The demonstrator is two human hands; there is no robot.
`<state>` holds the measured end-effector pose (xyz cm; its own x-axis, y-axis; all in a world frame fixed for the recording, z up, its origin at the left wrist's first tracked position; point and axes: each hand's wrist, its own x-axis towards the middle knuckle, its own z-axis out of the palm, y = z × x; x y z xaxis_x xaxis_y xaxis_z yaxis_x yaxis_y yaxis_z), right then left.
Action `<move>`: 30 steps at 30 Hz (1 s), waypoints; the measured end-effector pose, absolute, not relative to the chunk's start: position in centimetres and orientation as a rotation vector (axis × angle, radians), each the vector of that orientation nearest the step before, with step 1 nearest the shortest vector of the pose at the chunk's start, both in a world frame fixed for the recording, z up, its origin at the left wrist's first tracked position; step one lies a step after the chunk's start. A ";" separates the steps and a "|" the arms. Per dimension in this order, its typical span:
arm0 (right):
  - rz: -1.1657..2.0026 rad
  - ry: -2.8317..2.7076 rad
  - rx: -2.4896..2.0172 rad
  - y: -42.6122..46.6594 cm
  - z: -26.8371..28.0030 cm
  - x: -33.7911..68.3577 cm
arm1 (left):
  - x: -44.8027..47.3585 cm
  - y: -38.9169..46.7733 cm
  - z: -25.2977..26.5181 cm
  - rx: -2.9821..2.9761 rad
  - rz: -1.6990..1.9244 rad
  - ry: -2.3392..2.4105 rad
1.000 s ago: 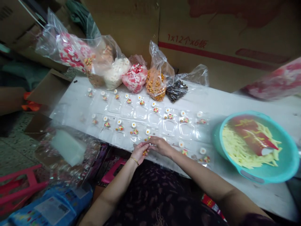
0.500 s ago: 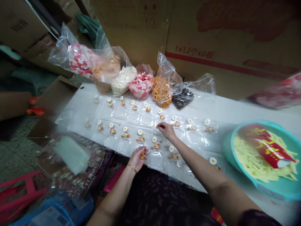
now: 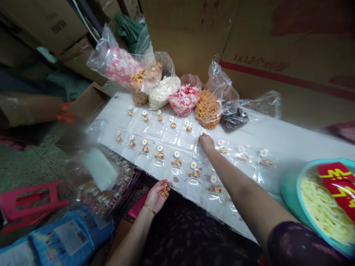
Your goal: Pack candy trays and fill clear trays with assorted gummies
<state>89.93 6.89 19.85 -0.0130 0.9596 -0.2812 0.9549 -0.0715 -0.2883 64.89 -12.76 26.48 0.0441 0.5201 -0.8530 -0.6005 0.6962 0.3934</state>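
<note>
My left hand [image 3: 156, 195], palm up with curled fingers, holds several small orange-yellow pieces [image 3: 165, 190] off the table's front edge. My right hand [image 3: 207, 143] reaches over a clear plastic blister sheet [image 3: 186, 140] in the back row, its fingertips pinched just below a white disc with a yellow centre [image 3: 203, 132]. Whatever the pinch holds is hidden. Most of the blister pockets in view carry such a disc and a red-green-yellow piece. In some front-row pockets a small orange piece [image 3: 173, 163] lies beside them.
Along the back of the white table [image 3: 294, 138] stand bags of orange pieces [image 3: 208, 111], pink-and-white pieces [image 3: 185, 98], white discs [image 3: 164, 93] and dark pieces [image 3: 235, 119]. A turquoise basin [image 3: 288, 184] with pale yellow strips is at right. A pink stool [image 3: 36, 199] stands lower left.
The view has swung left, so the table appears further right. My left hand has drawn back from the front blisters. My right hand now covers the coloured piece below the disc.
</note>
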 end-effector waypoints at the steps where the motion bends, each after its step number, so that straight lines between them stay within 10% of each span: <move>1: 0.636 -2.147 -2.192 6.9 20.0 90.1 | 64.9 -13.0 26.6 -0.077 0.867 1.256; 8: 0.662 -2.054 -1.891 4.2 21.9 88.5 | 65.3 -14.2 27.3 -0.080 0.960 1.198; 14: 1.529 -1.920 -1.078 -7.6 24.3 81.2 | 66.4 -14.1 26.0 -0.027 0.852 1.209; 30: 1.148 -0.672 -1.714 -0.1 21.1 76.7 | 50.1 -2.2 24.2 0.221 0.588 1.138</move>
